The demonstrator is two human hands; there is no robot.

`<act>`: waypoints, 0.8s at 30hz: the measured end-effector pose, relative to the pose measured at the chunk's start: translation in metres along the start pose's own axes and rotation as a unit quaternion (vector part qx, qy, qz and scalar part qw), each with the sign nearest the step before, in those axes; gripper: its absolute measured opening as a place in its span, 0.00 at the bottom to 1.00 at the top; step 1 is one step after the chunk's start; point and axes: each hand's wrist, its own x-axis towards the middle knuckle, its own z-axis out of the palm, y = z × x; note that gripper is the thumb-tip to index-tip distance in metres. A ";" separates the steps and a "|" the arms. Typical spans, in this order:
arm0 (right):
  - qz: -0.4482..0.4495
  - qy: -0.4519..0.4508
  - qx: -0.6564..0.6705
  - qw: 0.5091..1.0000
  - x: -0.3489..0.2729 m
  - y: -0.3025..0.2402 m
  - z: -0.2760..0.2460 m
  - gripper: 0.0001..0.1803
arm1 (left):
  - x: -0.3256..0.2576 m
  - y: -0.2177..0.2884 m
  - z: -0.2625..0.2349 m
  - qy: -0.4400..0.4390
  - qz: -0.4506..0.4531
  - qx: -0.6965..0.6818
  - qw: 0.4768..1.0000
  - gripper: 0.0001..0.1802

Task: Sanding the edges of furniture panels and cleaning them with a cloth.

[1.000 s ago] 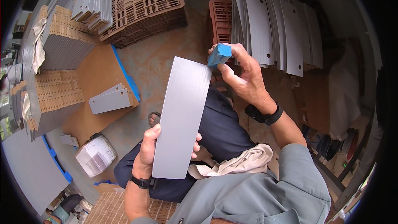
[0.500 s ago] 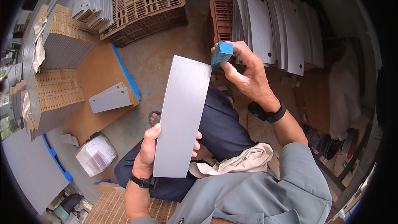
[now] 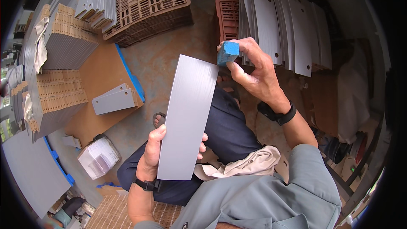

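Head: right hand (image 3: 262, 74), pinching a blue block (image 3: 229, 52), edged rightward; left hand (image 3: 151, 149) grips grey board (image 3: 186, 118).

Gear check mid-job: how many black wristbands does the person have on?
2: one black wristband behind the left hand, which holds the grey board; the other behind the right hand, which pinches the blue block. None looks hidden.

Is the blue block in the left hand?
No, the right hand pinches the blue block near the upper right corner of the gray panel, which the left hand grips lower down.
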 end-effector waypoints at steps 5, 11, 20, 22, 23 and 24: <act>-0.008 -0.016 -0.020 1.000 0.001 0.001 0.003 0.24 | 0.000 0.001 0.001 -0.003 -0.002 0.002 1.000 0.46; 0.000 -0.016 -0.023 1.000 0.003 -0.003 -0.003 0.24 | 0.000 0.000 0.002 0.001 -0.002 -0.003 1.000 0.46; -0.028 -0.006 -0.025 0.999 0.003 0.001 -0.004 0.24 | 0.001 -0.001 0.006 0.036 -0.002 0.023 0.999 0.48; -0.018 -0.016 -0.038 0.999 0.006 -0.004 -0.004 0.23 | 0.000 -0.002 0.005 0.044 -0.002 0.014 0.999 0.47; -0.017 -0.016 -0.037 0.999 0.006 -0.004 -0.002 0.23 | 0.000 -0.002 0.005 0.044 -0.002 0.015 0.999 0.47; -0.015 -0.021 -0.043 0.999 0.006 -0.004 0.000 0.23 | 0.000 -0.002 0.006 0.043 -0.002 0.008 0.999 0.47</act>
